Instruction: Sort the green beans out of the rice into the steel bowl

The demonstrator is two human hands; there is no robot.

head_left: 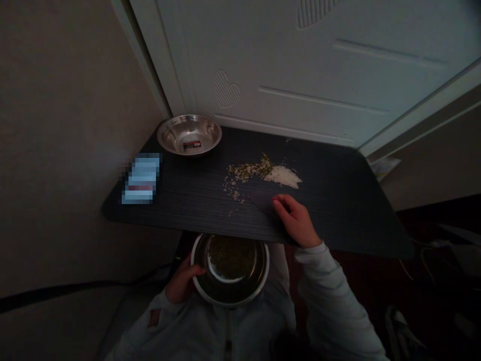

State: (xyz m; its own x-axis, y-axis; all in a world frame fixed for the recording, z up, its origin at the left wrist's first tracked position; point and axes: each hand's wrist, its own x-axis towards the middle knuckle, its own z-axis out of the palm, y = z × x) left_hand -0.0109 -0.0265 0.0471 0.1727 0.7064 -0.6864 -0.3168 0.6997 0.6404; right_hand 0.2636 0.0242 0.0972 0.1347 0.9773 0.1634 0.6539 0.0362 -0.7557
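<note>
My left hand point(183, 281) grips the rim of a steel bowl point(230, 296) held just below the near edge of the dark table point(188, 205); greenish grains lie inside the bowl. My right hand point(295, 218) rests on the table near its front edge, fingers curled and pressed together on the surface, just below a spread of mixed grains point(248, 173). A white heap of rice point(283, 176) lies at the right of that spread. Whether the right fingers pinch any grains is hidden.
An empty steel bowl point(189, 134) with a label stands at the table's far left corner. A blurred flat object point(142, 179) lies at the left edge. A white panelled door point(300, 65) stands behind the table. Cables lie on the floor at right.
</note>
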